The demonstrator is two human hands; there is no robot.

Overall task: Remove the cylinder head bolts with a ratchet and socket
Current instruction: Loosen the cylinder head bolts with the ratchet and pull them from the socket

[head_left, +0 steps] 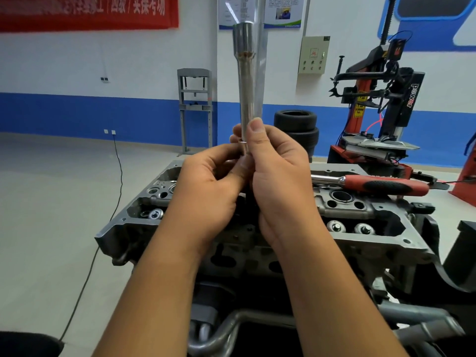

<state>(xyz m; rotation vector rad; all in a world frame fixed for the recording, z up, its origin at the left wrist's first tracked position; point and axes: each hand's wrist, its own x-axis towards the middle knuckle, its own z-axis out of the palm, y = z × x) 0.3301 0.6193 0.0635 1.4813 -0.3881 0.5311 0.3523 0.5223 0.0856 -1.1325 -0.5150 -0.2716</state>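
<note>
I hold a long chrome extension bar with a socket [246, 81] upright above the grey cylinder head [371, 215]. My right hand [278, 176] grips its lower part, thumb lying along the shaft. My left hand [211, 186] pinches the bar's lower end just below the right thumb. What sits at that lower end is hidden by my fingers. A ratchet with a red and black handle [373, 185] lies on the far right side of the head, touched by neither hand.
Valve springs [350, 228] show in the head's open wells. A tyre changer [381, 119] stands at the back right, stacked tyres [296, 130] behind the head, a grey press frame [195, 109] by the wall. A black cable [116, 202] runs across the floor at left.
</note>
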